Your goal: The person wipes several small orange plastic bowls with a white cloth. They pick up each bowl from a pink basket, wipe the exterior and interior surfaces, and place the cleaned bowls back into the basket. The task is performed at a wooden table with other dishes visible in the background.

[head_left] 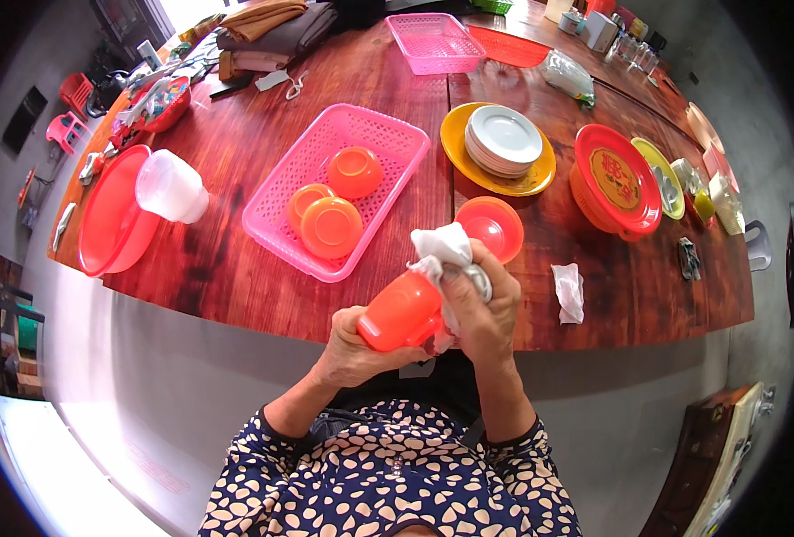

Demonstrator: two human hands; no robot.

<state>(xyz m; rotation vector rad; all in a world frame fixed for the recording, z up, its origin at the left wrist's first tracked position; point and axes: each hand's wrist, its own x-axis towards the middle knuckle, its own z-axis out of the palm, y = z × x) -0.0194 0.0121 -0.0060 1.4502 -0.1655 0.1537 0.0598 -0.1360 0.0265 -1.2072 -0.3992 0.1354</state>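
Note:
Just beyond the table's near edge, my left hand point(352, 349) grips an orange-red plastic bowl point(401, 309) tilted on its side. My right hand point(486, 309) is closed around a crumpled white cloth point(446, 246) and presses part of it against the bowl's right side. Behind the cloth, a red-orange bowl point(491, 228) rests upright on the table. To the left, a pink perforated basket point(384, 134) holds three orange bowls point(332, 228), bottoms up. A crumpled white tissue point(569, 294) lies right of my right hand.
White plates point(504, 134) are stacked on a yellow plate point(455, 143). Further right sits a red lid or plate point(648, 201) on an orange basket. A red basin point(115, 215) and stacked translucent cups point(171, 186) stand left. Another pink basket point(433, 45) is at the back.

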